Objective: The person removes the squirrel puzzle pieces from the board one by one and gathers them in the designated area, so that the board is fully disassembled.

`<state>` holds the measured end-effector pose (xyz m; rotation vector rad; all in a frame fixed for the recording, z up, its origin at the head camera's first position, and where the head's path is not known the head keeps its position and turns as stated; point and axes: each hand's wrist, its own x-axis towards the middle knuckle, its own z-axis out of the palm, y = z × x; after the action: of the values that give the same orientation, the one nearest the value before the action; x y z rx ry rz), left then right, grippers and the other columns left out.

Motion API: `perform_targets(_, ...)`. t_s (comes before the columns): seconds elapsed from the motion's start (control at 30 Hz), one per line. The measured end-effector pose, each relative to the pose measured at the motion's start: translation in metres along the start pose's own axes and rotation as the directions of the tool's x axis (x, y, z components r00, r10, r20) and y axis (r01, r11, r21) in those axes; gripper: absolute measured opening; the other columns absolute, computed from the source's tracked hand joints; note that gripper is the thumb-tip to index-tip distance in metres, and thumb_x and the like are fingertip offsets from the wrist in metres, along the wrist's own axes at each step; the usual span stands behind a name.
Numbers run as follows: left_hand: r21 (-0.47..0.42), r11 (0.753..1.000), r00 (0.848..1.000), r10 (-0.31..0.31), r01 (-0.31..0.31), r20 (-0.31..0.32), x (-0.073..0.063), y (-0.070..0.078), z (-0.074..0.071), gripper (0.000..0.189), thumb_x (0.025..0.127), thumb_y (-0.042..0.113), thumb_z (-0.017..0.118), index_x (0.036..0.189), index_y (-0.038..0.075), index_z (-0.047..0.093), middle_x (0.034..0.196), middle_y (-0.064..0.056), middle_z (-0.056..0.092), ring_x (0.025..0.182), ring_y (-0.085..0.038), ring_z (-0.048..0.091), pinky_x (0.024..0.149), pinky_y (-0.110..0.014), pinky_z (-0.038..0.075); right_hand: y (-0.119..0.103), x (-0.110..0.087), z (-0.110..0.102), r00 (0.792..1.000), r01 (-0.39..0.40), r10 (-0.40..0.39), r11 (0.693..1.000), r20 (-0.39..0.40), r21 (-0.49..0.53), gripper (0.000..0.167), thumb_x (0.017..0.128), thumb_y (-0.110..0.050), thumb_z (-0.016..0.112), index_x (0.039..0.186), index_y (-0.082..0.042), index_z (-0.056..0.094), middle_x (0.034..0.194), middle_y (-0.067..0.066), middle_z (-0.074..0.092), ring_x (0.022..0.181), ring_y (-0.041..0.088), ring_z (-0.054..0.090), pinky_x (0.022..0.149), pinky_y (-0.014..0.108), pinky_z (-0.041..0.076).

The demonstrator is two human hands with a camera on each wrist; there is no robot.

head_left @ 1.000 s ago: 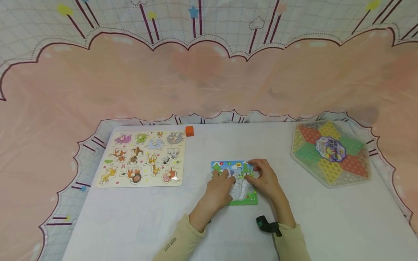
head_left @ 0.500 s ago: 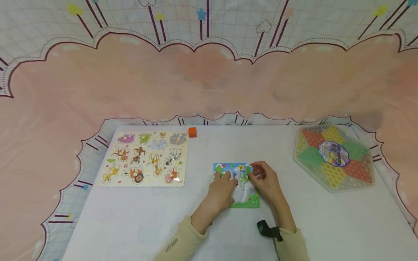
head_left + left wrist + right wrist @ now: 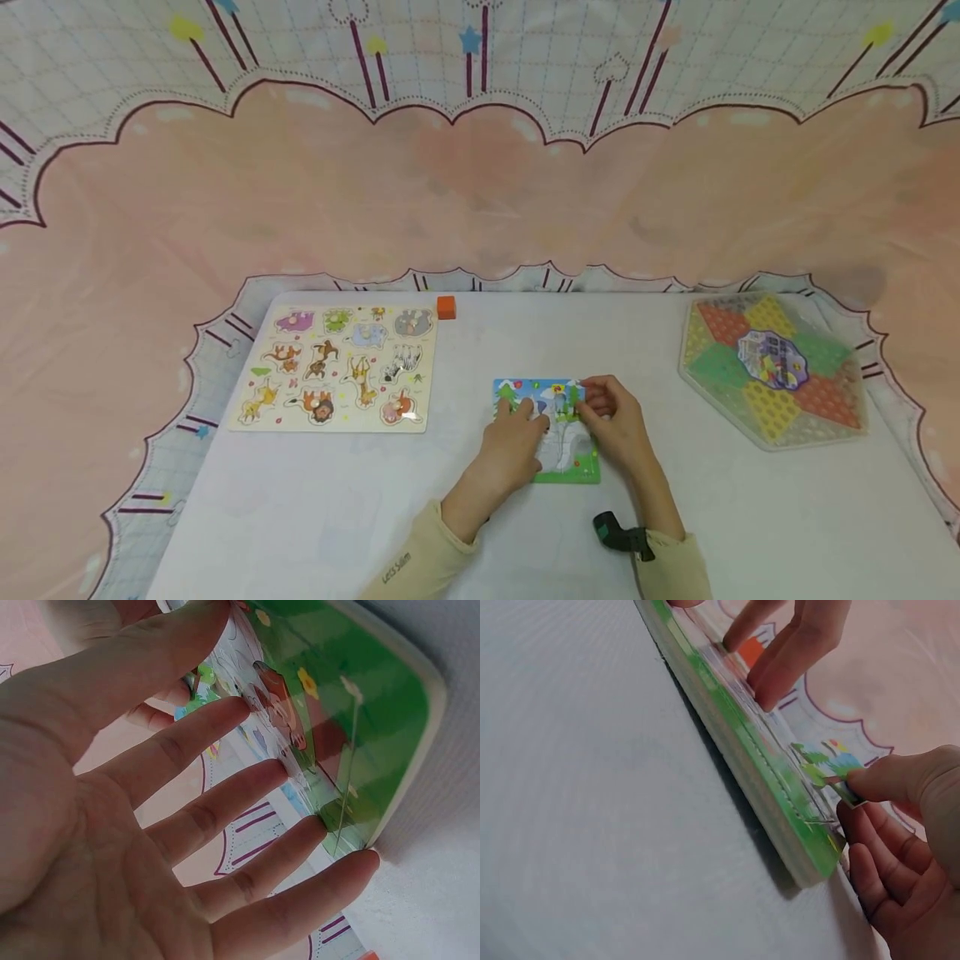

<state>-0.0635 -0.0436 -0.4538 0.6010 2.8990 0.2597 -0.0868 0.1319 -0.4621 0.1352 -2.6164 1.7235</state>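
Note:
A small jigsaw puzzle board (image 3: 570, 478) with a green border and a castle-like picture lies in the middle of the table in the head view. Over its left part my left hand (image 3: 510, 450) rests with spread fingers; in the left wrist view their fingertips (image 3: 274, 771) are on the picture and near its edge. My right hand (image 3: 617, 425), at the upper right corner, pinches a puzzle piece (image 3: 829, 761) with green trees and blue sky between thumb and fingers. In the right wrist view that piece is tilted, close over the board's end.
An animal peg puzzle (image 3: 337, 421) lies at the left, with an orange cube (image 3: 446, 307) by its upper right corner. A clear hexagonal game box (image 3: 772, 360) with coloured triangles sits at the right. Patterned cloth (image 3: 480, 200) hangs behind the white table (image 3: 330, 508).
The head view has shifted a little, so everything sits slightly lower and further right. My right hand has edged rightward with the piece; my left hand stays on the board.

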Motion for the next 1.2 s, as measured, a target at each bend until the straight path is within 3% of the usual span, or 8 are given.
perform_targets(0.4, 0.011, 1.000, 0.999, -0.004, 0.004, 0.031, 0.001, 0.001, -0.001, 0.049, 0.073, 0.028, 0.088, 0.116, 0.015, 0.069, 0.119, -0.009, 0.058, 0.099, -0.028, 0.048, 0.057, -0.032, 0.055, 0.015, 0.003, -0.001, 0.999, -0.009, 0.016, 0.990, -0.047, 0.142, 0.033, 0.084, 0.011, 0.068, 0.116, 0.013, 0.059, 0.095, 0.026, 0.063, 0.076, 0.011, 0.060, 0.067, 0.015, 0.048)
perform_targets(0.63, -0.016, 1.000, 0.998, -0.009, 0.009, 0.054, 0.002, 0.001, -0.003, 0.048, 0.075, 0.026, 0.087, 0.118, 0.015, 0.069, 0.120, -0.009, 0.056, 0.100, -0.028, 0.047, 0.056, -0.031, 0.054, 0.016, 0.003, -0.001, 0.998, -0.022, 0.030, 0.992, -0.060, 0.128, 0.031, 0.086, 0.008, 0.068, 0.116, 0.012, 0.060, 0.096, 0.023, 0.062, 0.077, 0.010, 0.060, 0.069, 0.015, 0.049)
perform_targets(0.87, -0.006, 1.000, 0.999, 0.002, -0.001, 0.043, 0.002, 0.000, -0.004, 0.049, 0.075, 0.027, 0.087, 0.118, 0.015, 0.069, 0.119, -0.009, 0.057, 0.099, -0.028, 0.047, 0.058, -0.032, 0.055, 0.049, 0.011, 0.004, 0.996, -0.037, 0.048, 0.989, -0.079, 0.143, 0.031, 0.086, 0.005, 0.070, 0.117, 0.005, 0.063, 0.097, 0.018, 0.062, 0.077, 0.007, 0.060, 0.068, 0.014, 0.048)
perform_targets(1.2, -0.008, 1.000, 0.999, 0.003, -0.002, 0.047, 0.002, 0.000, -0.006, 0.049, 0.074, 0.027, 0.087, 0.118, 0.016, 0.069, 0.118, -0.008, 0.057, 0.099, -0.027, 0.047, 0.057, -0.032, 0.055, 0.041, 0.021, -0.003, 0.997, -0.046, 0.054, 0.989, -0.057, 0.140, 0.033, 0.087, 0.000, 0.071, 0.119, 0.002, 0.063, 0.099, 0.018, 0.062, 0.077, 0.006, 0.062, 0.069, 0.014, 0.050)
